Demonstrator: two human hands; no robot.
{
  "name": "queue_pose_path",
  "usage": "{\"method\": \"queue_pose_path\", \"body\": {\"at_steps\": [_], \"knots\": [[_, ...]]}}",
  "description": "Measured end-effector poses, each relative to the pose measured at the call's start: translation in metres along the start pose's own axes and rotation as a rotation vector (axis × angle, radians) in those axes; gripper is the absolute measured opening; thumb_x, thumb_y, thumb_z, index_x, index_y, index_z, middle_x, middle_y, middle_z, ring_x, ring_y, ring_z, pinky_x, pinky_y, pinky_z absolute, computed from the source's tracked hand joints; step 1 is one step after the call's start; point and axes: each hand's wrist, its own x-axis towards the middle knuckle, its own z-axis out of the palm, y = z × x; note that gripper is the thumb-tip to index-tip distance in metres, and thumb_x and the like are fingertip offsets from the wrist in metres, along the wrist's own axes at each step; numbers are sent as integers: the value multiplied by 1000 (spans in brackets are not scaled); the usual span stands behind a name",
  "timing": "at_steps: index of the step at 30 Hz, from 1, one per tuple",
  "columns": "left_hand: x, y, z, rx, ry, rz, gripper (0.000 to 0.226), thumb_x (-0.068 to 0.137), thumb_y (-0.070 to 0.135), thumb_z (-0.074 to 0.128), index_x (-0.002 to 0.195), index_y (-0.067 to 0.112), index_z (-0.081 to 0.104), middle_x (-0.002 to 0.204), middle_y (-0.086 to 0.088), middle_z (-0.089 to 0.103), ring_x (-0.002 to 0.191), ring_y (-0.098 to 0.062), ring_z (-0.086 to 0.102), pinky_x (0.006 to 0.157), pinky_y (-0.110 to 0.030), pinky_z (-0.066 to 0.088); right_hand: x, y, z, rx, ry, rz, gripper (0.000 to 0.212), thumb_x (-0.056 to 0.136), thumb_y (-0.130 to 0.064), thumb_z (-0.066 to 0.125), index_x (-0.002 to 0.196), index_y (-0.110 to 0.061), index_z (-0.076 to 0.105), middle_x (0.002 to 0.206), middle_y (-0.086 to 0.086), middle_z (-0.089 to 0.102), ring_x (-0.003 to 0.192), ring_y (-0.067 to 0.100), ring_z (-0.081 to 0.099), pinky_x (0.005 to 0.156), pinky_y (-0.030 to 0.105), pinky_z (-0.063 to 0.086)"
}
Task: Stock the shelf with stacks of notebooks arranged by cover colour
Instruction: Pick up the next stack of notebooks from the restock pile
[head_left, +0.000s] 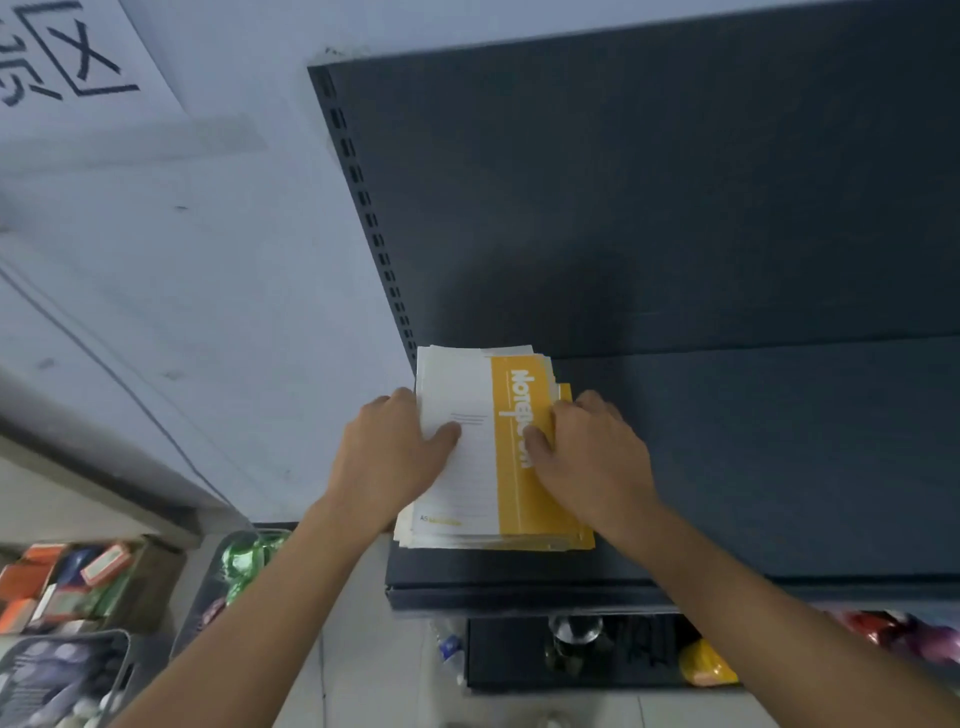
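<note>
Left hand (393, 457), right hand (598, 464) gripping notebook stack (470, 488) on shelf (769, 457); snack bins (67, 582), perhaps, below-left.

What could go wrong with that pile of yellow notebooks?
The stack of notebooks looks uneven, edges fanned out, so some might slide off once the left hand and right hand let go. It also sits at the left end of the shelf, close to the front edge, so a nudge could knock it down.

A dark shelf (753, 457) carries one yellow-and-white notebook stack (483, 499) at its left end
</note>
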Motion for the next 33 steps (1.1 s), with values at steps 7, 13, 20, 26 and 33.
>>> {"method": "queue_pose_path", "body": {"at_steps": [7,13,20,26,33], "knots": [[5,-13,-16,-87,-106,-88,31,88,45,67,93,15,62,81,4,65,71,-11,59,51,-25,37,-9,-16,5,-160,-22,-90,46,105,-49,32,110,-15,63,123,2,46,119,20,41,82,31,52],[0,-13,-23,-41,-53,-89,34,87,46,72,97,14,68,84,3,69,73,-11,60,51,-23,38,-14,-12,8,-180,-17,-124,53,105,-52,24,123,-16,58,125,2,44,119,19,41,94,34,47],[3,-17,-38,0,-34,-120,34,85,38,74,80,5,67,69,-4,65,65,-17,59,49,-27,36,-16,-6,7,-157,-10,-138,55,105,-51,20,126,-18,59,127,0,45,119,18,42,96,36,46],[4,-26,-45,-100,-107,-167,25,88,30,69,88,5,68,81,-6,68,73,-20,63,55,-29,47,-16,-6,10,-145,-15,-142,54,105,-51,23,128,-16,57,126,1,42,118,18,41,95,33,47],[1,-24,-46,-204,-56,-168,23,94,29,59,100,10,49,90,0,58,75,-13,56,53,-28,37,-13,-8,11,-75,4,-117,51,106,-50,26,109,-15,63,119,1,45,113,18,41,90,34,49]]}}
